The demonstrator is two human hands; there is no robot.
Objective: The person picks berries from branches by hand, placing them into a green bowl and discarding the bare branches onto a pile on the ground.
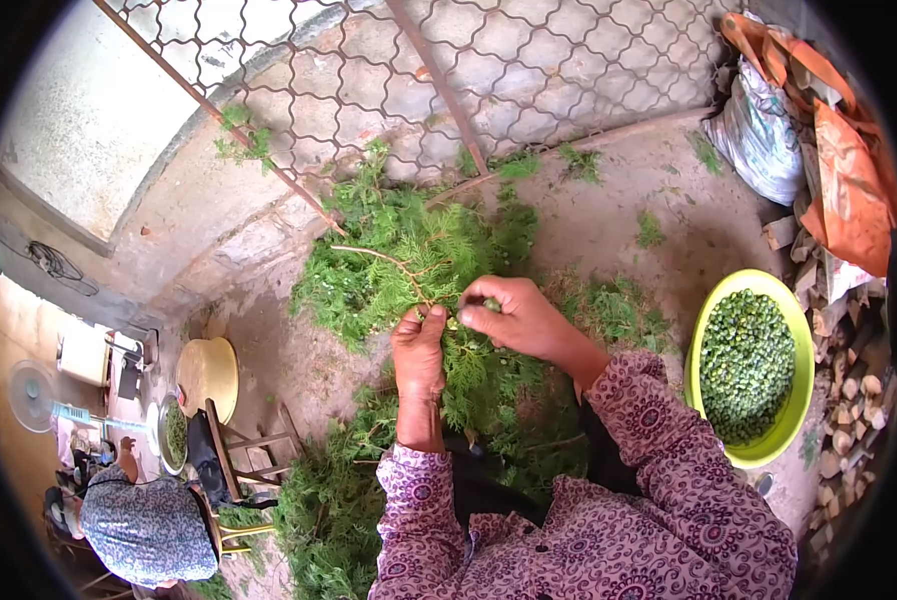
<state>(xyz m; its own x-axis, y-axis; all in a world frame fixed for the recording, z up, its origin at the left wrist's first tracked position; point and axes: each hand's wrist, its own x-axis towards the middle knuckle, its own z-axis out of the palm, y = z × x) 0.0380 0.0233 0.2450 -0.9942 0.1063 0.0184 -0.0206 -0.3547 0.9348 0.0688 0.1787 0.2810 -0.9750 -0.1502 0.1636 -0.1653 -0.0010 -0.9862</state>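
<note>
My left hand (418, 355) is closed, pinching a leafy evergreen branch (398, 262) whose bare brown stem points up and left. Close beside it, my right hand (516, 318) is closed too, with small round green cones (491, 303) showing between its fingers. Flat, scale-like fronds hang below both hands. Behind the branch lies a heap of cut evergreen foliage (328, 290), and more of it spreads over the ground near my lap. To the right, a yellow-green basin (804, 395) holds a mass of similar small green cones (748, 360).
A wire-mesh panel (438, 90) leans along the wall ahead. Stacked firewood (843, 440), a white sack (763, 140) and orange sheeting (848, 180) line the right side. At left, another person (148, 530) sits near a round tub (208, 375), a wooden chair (230, 455) and a fan (33, 395).
</note>
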